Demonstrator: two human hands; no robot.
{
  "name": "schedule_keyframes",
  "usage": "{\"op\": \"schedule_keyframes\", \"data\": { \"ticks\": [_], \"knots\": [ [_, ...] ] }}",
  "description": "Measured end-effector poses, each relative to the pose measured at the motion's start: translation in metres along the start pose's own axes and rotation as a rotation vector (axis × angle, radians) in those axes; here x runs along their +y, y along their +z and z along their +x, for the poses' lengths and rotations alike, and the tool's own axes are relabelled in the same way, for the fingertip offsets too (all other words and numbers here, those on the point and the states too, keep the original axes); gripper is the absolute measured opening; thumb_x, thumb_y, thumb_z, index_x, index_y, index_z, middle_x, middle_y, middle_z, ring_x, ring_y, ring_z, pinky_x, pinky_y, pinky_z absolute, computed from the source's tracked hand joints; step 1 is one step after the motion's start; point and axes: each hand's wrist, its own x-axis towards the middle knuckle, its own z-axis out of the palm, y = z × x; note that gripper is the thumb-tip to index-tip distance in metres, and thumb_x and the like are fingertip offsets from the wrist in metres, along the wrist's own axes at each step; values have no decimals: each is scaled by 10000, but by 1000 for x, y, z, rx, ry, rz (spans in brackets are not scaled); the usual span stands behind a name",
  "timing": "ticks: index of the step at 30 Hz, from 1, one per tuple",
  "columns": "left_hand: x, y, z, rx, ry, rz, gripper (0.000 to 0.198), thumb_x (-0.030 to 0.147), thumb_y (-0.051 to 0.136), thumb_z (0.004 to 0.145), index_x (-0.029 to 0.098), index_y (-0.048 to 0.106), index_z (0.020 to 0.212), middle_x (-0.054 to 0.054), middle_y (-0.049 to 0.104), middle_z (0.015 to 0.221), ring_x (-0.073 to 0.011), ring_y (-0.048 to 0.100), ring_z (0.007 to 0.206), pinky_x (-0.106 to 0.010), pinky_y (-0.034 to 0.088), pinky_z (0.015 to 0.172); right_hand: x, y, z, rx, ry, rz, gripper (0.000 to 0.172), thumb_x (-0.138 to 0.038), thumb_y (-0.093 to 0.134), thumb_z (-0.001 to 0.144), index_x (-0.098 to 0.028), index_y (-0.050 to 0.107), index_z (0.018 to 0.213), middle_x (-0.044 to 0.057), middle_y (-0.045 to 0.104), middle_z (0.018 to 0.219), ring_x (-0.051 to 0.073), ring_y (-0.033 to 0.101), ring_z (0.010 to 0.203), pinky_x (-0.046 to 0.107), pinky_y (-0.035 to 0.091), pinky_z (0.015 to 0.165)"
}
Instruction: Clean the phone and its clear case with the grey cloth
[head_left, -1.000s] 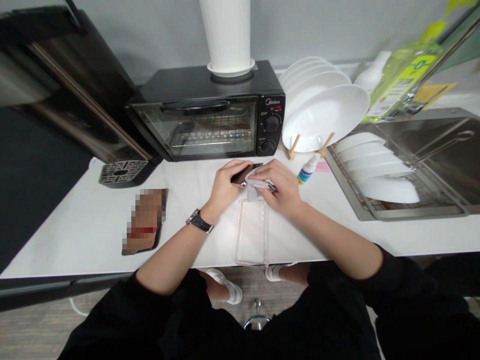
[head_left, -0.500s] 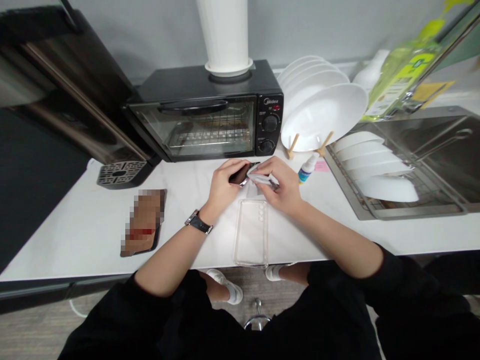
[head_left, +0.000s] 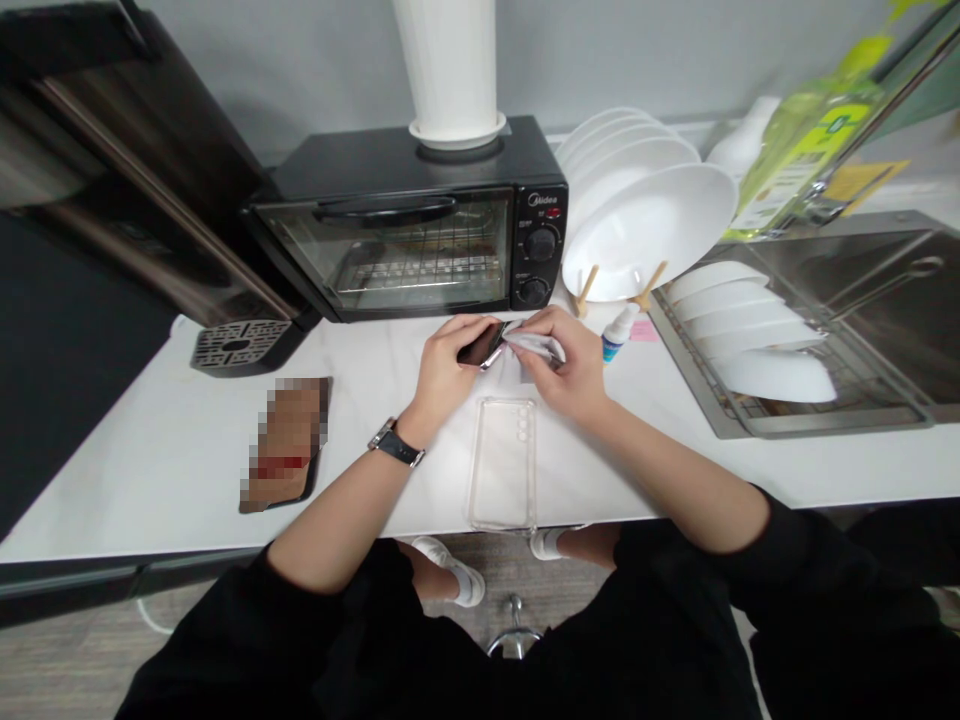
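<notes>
A dark-screened phone [head_left: 478,347] lies sideways in the grip of my left hand [head_left: 442,372], which wears a black-strapped watch [head_left: 396,442] at the wrist. My right hand [head_left: 568,365] pinches a crumpled pale cloth [head_left: 538,346] against the phone's right end. Just below the hands, a clear phone case [head_left: 501,465] rests flat on the white counter [head_left: 187,450], its camera cut-outs at the upper right. A small spray bottle [head_left: 618,335] with a white top and blue label stands right of my right hand, partly hidden by it.
Behind the hands is a black toaster oven [head_left: 412,240] with a white pot [head_left: 450,70] on top. White plates [head_left: 652,235] stand in a rack at right, beside a sink [head_left: 892,330] holding bowls. A blurred-out flat device [head_left: 289,440] lies at left, near a coffee machine [head_left: 244,345].
My right hand has shifted slightly right with the cloth, uncovering more of the phone's screen. My left hand keeps its hold on the phone.
</notes>
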Motion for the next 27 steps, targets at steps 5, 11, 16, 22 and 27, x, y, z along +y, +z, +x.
{"op": "schedule_keyframes", "data": {
  "ticks": [5, 11, 16, 22, 27],
  "knots": [
    [2, 1, 0, 13, 17, -12, 310, 135, 692, 960, 219, 828, 1225, -79, 821, 1227, -217, 775, 1129, -363, 608, 1001, 5, 0, 1, 115, 163, -35, 155, -369, 713, 1021, -242, 679, 940, -9, 708, 840, 165, 644, 750, 319, 509, 677],
    [0, 1, -1, 3, 3, 3, 319, 119, 673, 960, 215, 826, 1223, -85, 822, 1233, -222, 770, 1135, -384, 604, 1021, 2, 1, -1, 58, 104, 2, 132, -356, 701, 1029, -246, 678, 960, -3, 712, 860, 169, 650, 756, 324, 509, 677],
    [-4, -1, -3, -17, -8, 7, 357, 141, 709, 922, 212, 817, 1255, -93, 806, 1280, -241, 759, 1168, -405, 601, 1045, -3, 4, -3, -136, -176, 47, 118, -359, 635, 1074, -252, 686, 1070, 43, 766, 942, 208, 716, 872, 378, 579, 778],
    [-3, -1, -2, -34, -35, 6, 342, 188, 729, 924, 221, 816, 1252, -89, 803, 1274, -244, 758, 1157, -402, 606, 1032, -5, 6, -4, -191, -257, 71, 106, -332, 623, 1076, -249, 683, 1103, 51, 764, 954, 215, 722, 890, 384, 587, 791],
    [-2, -2, -1, -16, -22, 27, 318, 187, 696, 951, 222, 825, 1239, -88, 811, 1258, -246, 758, 1161, -417, 594, 1035, -2, 2, -3, -82, -56, 36, 56, -304, 672, 1046, -259, 670, 1013, 15, 736, 914, 194, 696, 842, 358, 560, 759]
  ]
}}
